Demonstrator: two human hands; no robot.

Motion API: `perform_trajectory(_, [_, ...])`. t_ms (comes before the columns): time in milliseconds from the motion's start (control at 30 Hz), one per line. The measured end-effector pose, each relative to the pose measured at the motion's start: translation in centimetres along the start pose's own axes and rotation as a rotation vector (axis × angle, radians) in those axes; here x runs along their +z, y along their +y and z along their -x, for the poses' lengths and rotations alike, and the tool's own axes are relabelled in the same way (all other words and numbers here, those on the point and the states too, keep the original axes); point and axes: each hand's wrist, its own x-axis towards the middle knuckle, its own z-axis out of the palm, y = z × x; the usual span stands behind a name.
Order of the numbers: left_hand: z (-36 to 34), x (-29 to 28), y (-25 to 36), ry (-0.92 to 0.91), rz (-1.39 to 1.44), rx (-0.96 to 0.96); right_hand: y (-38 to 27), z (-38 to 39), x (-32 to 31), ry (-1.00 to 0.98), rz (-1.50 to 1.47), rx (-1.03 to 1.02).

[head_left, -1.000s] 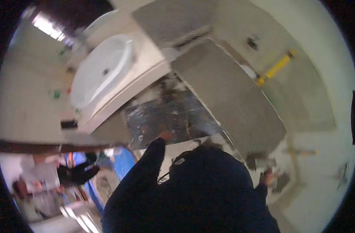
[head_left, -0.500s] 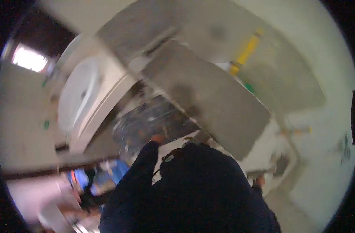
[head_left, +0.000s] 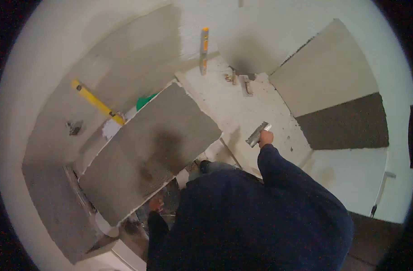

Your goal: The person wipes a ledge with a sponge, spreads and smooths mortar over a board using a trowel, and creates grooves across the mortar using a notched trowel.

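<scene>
My right hand (head_left: 266,137) is closed round a flat steel trowel (head_left: 256,134), held out over the pale, speckled surface (head_left: 242,113) right of the middle. My left hand (head_left: 156,203) hangs beside the near edge of a broad ledge coated in smooth grey (head_left: 170,122). Its fingers look loosely apart and I see nothing in them, though they are small in the view. A dark, scuffed surface (head_left: 172,196) lies next to that hand.
A yellow spirit level (head_left: 96,101) leans behind the grey ledge, near a green patch (head_left: 145,102). A second level (head_left: 204,52) stands farther back. Another trowel (head_left: 245,86) lies on the pale surface. Grey panels (head_left: 328,72) cover the right wall. A white edge (head_left: 120,255) stands lower left.
My view has swung to the right; the white basin has left it and the right wall has come in. My right hand has come up and forward with the trowel. My left hand is now lower.
</scene>
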Motion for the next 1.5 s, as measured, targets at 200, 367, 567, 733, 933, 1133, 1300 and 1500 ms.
perform_trajectory(200, [-9.9, -3.3, 4.4, -0.042, -0.289, 0.169, 4.5, 0.6, 0.0, 0.142, -0.259, 0.214])
perform_trajectory(367, [-12.3, -4.6, 8.5, -0.2, -1.13, 0.306, -0.6, 5.0, -2.1, 0.182, -0.153, 0.195])
perform_trajectory(567, [-14.1, -4.3, 10.8, -0.395, -1.211, 0.467, -2.2, 5.5, -6.1, 0.455, -0.368, 0.713])
perform_trajectory(733, [-14.7, -4.7, 12.4, -0.338, -1.207, 0.39, -3.3, 5.8, -6.4, 0.368, -0.419, 0.723])
perform_trajectory(933, [-15.9, 1.6, 22.9, -0.187, -0.405, -0.114, 0.5, -0.6, -4.4, 0.492, -0.213, 0.794])
perform_trajectory(1133, [-18.7, 2.9, 37.5, -0.009, -1.023, 0.282, -3.3, -16.5, 1.6, 0.295, -0.186, 0.766])
perform_trajectory(1300, [-13.4, 18.6, 66.7, 0.557, -0.97, 0.861, 0.3, -30.0, 10.1, 0.23, -0.279, 0.686])
perform_trajectory(1500, [-6.1, 31.8, 101.7, 1.336, -1.561, 1.62, -1.2, -39.7, 26.1, -0.115, -0.093, 0.618])
